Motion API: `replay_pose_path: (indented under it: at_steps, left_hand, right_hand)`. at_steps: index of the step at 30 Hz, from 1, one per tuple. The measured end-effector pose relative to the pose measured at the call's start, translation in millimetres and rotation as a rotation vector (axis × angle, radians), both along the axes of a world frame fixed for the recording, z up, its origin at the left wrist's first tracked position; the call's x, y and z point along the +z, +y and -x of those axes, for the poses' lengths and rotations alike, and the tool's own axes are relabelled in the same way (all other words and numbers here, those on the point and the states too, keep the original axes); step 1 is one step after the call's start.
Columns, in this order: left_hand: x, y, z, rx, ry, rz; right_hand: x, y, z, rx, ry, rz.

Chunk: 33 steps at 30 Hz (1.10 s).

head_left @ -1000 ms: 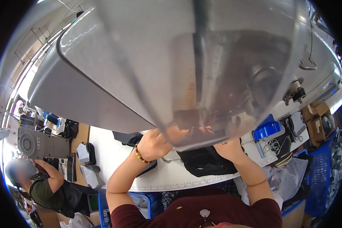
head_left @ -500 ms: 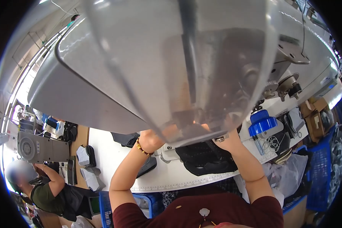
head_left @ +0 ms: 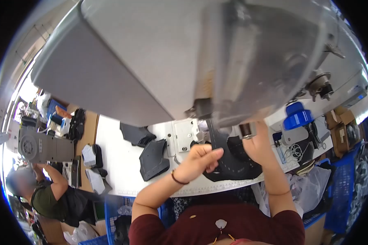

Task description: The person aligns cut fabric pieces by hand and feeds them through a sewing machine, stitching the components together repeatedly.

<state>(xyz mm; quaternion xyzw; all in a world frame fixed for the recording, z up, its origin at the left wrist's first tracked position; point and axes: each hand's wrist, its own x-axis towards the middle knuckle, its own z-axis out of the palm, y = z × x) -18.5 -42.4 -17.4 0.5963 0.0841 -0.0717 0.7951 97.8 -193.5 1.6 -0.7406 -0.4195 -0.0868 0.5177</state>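
A curved black piece with small pale marks, shaped like a shoe upper (head_left: 227, 165), lies on the white sewing table (head_left: 122, 179) below the machine head (head_left: 126, 61). Over its left edge is my left hand (head_left: 196, 163), fingers curled in and thumb stretched along them; whatever they may hold is not visible. My right hand (head_left: 255, 147) rests at the right side of the black piece, its fingertips hidden behind the machine's clear guard (head_left: 270, 81). Two flat black pieces lie left of the metal plate (head_left: 186, 136), one a dark panel (head_left: 154, 160).
A blue cap-like part (head_left: 297, 115) stands at the right, near coiled white cord (head_left: 295, 152) and a plastic bag (head_left: 310, 185). Blue crates (head_left: 341, 196) and cardboard boxes (head_left: 339, 134) flank the table. Another person (head_left: 53, 200) works at a machine on the left.
My left hand has come out from behind the guard toward me, its fingers now curled. The black piece shows more of its surface. The camera view has shifted, uncovering the panels on the left.
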Motion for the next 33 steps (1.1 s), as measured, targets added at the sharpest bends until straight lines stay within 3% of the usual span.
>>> replay_pose_path:
  at_steps: [1, 3, 4, 7, 9, 12, 16, 20, 24, 27, 29, 33]
  left_hand:
    - [2, 7, -1, 0.009, 0.024, 0.090]
    - [5, 18, -2, -0.032, -0.006, 0.008]
    - [-4, 29, 1, -0.089, -0.050, -0.160]
    - [-11, 65, 20, 0.157, -0.232, -1.081]
    - [-34, 109, 40, 0.229, -0.171, -1.711]
    - [-67, 131, 62, 0.233, -0.172, -1.883]
    - [-85, 133, 65, 0.435, -0.263, -1.632]
    - [-70, 127, 64, 0.542, -0.462, -1.891]
    - [-45, 128, 52, 0.513, -0.360, -1.731]
    - [-62, 149, 45, 0.307, -0.349, -1.653]
    - [-92, 151, 51, 0.355, -0.484, -1.710]
    - [-85, 146, 55, 0.521, -0.667, -1.847]
  right_hand:
    - [2, -5, 0, -0.008, -0.123, 0.019]
    - [3, -6, 5, 0.184, -0.541, 0.203]
    - [-1, -1, 6, 0.214, -0.597, 0.170]
    - [-10, 14, 1, 0.177, -0.659, 0.075]
    - [-15, 17, -2, 0.147, -0.676, 0.059]
    - [-15, 20, -2, 0.139, -0.709, 0.067]
    - [-16, 21, 2, 0.105, -0.724, 0.052]
    - [-22, 27, 1, 0.045, -0.707, -0.027]
    - [-23, 28, -1, 0.012, -0.720, -0.011]
    - [-23, 30, -1, -0.006, -0.743, -0.041]
    - [-30, 29, 0, -0.023, -0.744, -0.036]
    - [-37, 25, 3, 0.017, -0.671, 0.007]
